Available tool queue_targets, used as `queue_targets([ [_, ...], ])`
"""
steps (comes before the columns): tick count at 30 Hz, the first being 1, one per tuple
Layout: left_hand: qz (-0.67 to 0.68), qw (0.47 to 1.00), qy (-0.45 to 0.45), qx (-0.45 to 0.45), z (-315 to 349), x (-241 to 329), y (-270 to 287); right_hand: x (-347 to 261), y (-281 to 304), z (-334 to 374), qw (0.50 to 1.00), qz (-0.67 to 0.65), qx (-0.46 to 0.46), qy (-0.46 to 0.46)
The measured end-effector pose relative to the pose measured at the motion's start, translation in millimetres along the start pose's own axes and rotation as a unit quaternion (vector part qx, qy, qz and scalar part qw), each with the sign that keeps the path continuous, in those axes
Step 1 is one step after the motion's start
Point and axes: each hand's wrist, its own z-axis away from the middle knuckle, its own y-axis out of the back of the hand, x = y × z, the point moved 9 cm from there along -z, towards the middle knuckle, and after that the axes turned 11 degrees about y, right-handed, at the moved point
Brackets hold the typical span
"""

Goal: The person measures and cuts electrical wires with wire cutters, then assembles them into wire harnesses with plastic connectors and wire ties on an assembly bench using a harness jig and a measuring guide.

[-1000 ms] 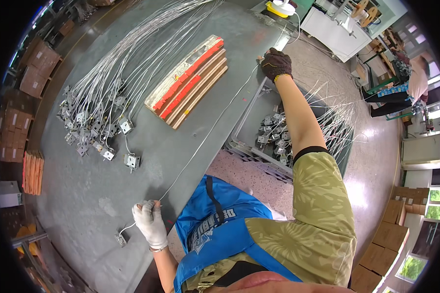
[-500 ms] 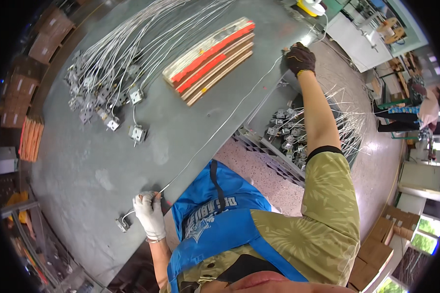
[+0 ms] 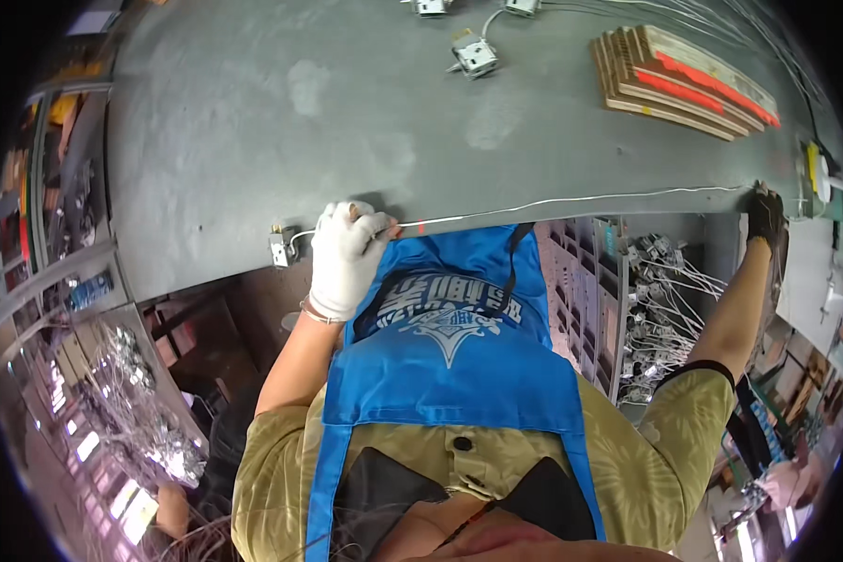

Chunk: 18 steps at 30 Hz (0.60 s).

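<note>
My left hand, in a white glove, pinches one end of a thin white wire at the near edge of the grey table. A small metal box part hangs on that end, just left of the hand. My right hand, in a dark glove, grips the wire's other end far to the right. The wire runs taut along the table edge between both hands, above my blue apron.
A stack of flat wooden and red strips lies at the far right of the table. More boxed wire parts sit at the far edge. A grey crate of similar parts stands below my right arm.
The view has swung so the table now fills the top. Both hands have drawn the wire toward the near table edge, still stretched between them.
</note>
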Motion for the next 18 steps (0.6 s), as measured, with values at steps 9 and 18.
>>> queue_targets([
  [9,-0.012,0.999,0.011,-0.042,7,0,3,15,-27,-7,0.996,0.062,-0.056,0.014],
  [18,-0.014,0.998,-0.009,-0.053,5,3,2,12,-18,-6,0.999,0.025,-0.041,0.013],
])
